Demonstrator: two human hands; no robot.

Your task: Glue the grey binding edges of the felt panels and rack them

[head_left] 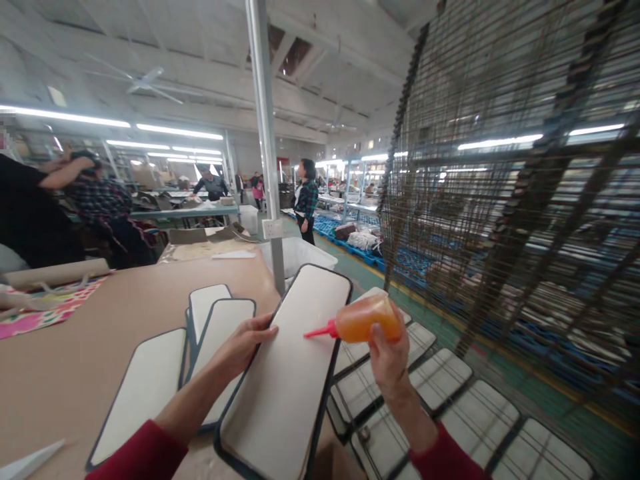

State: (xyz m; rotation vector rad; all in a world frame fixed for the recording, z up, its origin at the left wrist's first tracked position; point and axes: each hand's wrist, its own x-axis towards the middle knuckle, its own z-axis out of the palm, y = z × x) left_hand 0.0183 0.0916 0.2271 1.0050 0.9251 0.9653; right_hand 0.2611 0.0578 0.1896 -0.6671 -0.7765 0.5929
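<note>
A long white panel with a dark rim is tilted up in front of me, gripped at its left edge by my left hand. My right hand is wrapped round a clear squeeze bottle of orange liquid. The bottle lies nearly level, its red nozzle pointing left over the panel's middle; whether the tip touches the surface I cannot tell. Similar panels rest on the table left of my left hand, some overlapping.
The brown table bears patterned fabric at the left. A metal post rises at its far edge. To the right, a wire rack stands raised above rows of dark-rimmed panels. People stand farther back.
</note>
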